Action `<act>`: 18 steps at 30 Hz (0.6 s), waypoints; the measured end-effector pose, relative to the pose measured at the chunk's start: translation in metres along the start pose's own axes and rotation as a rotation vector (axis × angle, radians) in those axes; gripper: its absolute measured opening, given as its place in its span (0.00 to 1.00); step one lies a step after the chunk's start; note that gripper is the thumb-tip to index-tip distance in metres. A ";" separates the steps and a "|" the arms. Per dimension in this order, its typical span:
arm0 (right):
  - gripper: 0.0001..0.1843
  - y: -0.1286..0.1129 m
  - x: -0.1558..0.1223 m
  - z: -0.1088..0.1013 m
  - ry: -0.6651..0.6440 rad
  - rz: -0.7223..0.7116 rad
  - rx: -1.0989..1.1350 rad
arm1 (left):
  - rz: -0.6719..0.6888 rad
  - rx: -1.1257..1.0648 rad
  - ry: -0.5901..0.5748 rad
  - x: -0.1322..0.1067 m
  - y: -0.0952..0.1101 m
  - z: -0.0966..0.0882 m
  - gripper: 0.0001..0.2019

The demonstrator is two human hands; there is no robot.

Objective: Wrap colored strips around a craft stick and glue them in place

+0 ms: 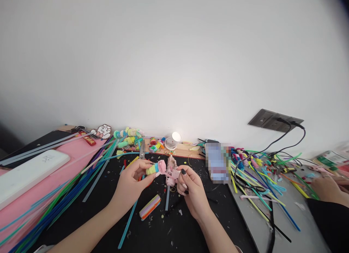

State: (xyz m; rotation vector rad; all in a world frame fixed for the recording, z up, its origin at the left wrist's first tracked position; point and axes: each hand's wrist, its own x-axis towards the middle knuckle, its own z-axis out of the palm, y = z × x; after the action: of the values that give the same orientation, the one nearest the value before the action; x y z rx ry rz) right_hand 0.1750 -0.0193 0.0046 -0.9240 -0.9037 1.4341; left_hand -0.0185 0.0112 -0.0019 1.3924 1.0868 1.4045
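My left hand (131,184) is closed on a small fuzzy roll of coloured pipe cleaner coils (156,168), green, blue and pink, held up over the black mat (81,216). My right hand (191,189) grips a pink hot glue gun (171,171) whose tip touches the pink end of the roll. A clear glue stick (167,198) sticks out of the back of the gun. A striped multicolour pad (149,207) lies on the mat below the two hands.
Long coloured pipe cleaners (54,205) fan over the left; a white case (27,173) lies on a pink sheet. Scissors (142,151), finished coils (128,135) and a tape roll (172,141) sit by the wall. Another person's hand (328,189) rests at right among cables and scraps.
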 end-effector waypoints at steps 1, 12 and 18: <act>0.13 0.000 0.000 0.000 0.003 -0.001 0.000 | -0.003 -0.003 0.002 0.000 0.000 0.000 0.07; 0.12 -0.003 -0.001 0.008 0.030 -0.021 0.001 | -0.016 0.012 0.004 0.002 -0.004 -0.003 0.07; 0.14 -0.002 -0.003 0.005 0.005 -0.002 -0.049 | -0.023 0.002 0.009 0.002 -0.006 -0.003 0.08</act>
State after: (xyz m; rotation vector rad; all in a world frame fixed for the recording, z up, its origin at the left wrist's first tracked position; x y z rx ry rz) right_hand 0.1709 -0.0225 0.0085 -0.9622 -0.9396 1.4126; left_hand -0.0216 0.0144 -0.0072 1.3724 1.1075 1.3953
